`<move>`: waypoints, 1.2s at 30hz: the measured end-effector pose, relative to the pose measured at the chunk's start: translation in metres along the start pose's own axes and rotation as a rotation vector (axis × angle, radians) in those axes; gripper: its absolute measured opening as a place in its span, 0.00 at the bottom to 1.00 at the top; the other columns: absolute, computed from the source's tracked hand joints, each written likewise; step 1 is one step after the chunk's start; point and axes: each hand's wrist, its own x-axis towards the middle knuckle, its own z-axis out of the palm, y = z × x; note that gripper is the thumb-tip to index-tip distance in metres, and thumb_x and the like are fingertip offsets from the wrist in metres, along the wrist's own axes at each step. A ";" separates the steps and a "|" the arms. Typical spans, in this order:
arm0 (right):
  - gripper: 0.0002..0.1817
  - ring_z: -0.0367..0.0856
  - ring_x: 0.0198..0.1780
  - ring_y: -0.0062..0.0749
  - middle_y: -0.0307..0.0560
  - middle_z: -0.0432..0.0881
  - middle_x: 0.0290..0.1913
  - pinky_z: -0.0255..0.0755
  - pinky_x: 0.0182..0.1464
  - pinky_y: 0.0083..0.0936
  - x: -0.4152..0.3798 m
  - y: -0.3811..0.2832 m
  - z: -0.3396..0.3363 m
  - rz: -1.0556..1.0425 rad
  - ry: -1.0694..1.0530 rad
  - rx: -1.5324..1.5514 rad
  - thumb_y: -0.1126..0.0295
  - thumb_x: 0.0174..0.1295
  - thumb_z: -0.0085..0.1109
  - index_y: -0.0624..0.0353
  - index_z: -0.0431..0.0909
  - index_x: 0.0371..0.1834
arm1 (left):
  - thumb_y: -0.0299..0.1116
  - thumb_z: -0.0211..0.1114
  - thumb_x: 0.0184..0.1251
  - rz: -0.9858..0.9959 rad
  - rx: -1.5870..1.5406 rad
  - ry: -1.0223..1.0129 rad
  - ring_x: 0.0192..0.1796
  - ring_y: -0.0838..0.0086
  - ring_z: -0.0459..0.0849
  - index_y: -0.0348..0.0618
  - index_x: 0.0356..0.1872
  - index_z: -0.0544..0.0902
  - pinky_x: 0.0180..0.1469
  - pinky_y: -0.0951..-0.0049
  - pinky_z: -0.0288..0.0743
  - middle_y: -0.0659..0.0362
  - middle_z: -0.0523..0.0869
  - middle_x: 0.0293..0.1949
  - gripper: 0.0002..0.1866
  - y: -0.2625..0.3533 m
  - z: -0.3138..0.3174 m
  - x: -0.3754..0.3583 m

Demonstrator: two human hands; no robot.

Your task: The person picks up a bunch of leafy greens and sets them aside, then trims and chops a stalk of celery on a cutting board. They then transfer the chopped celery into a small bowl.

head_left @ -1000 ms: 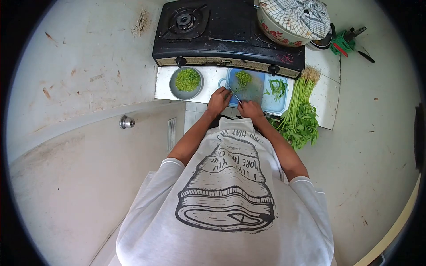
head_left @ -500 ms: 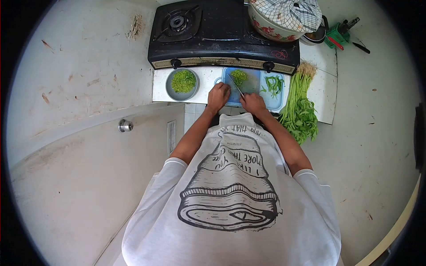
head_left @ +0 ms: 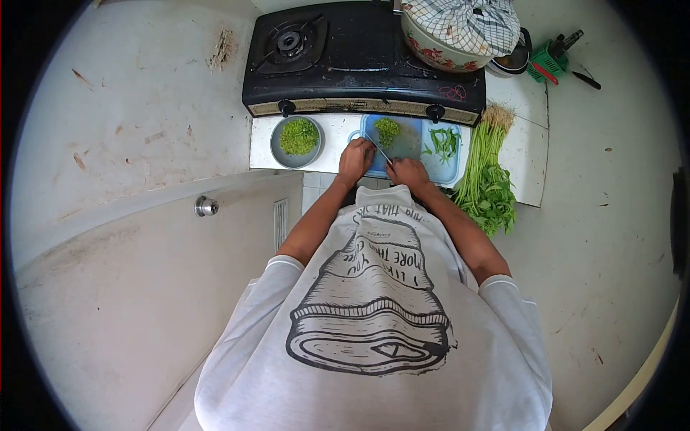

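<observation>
A knife is in my right hand, whose fingers wrap round its handle at the near edge of the blue cutting board. Its blade slants up and left toward my left hand. That hand rests at the board's left side with fingers curled together; whatever they may hold is hidden. Just beyond the blade lies a small heap of finely chopped greens. Some longer cut green pieces are spread on the board's right part.
Left of the board stands a grey bowl of chopped greens. A bunch of leafy stalks with roots lies to the right. Behind is a black gas stove bearing a cloth-covered pot. A green basket holds utensils.
The knife blade has swung slightly left, its tip now closer to my left hand. The whole view has shifted a little; the bowl, board and stalks stay put.
</observation>
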 end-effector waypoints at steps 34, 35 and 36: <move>0.23 0.91 0.35 0.55 0.61 0.89 0.32 0.85 0.42 0.49 -0.008 -0.005 -0.001 -0.025 0.025 -0.079 0.55 0.73 0.52 0.61 0.88 0.32 | 0.25 0.70 0.64 -0.037 -0.088 -0.001 0.42 0.54 0.87 0.40 0.39 0.88 0.46 0.57 0.82 0.52 0.87 0.37 0.04 -0.001 -0.001 -0.002; 0.23 0.91 0.35 0.55 0.61 0.89 0.32 0.85 0.42 0.49 -0.008 -0.006 -0.003 -0.024 0.038 -0.084 0.55 0.73 0.52 0.61 0.89 0.32 | 0.25 0.69 0.63 -0.068 -0.086 -0.012 0.43 0.54 0.87 0.41 0.39 0.87 0.47 0.57 0.82 0.53 0.87 0.37 0.05 0.001 -0.001 -0.002; 0.23 0.91 0.35 0.55 0.61 0.89 0.32 0.85 0.42 0.49 -0.008 -0.005 -0.001 -0.017 0.031 -0.080 0.55 0.73 0.52 0.61 0.89 0.32 | 0.25 0.69 0.64 -0.086 -0.106 -0.016 0.43 0.54 0.87 0.41 0.39 0.87 0.47 0.58 0.82 0.53 0.87 0.37 0.05 0.002 -0.001 -0.003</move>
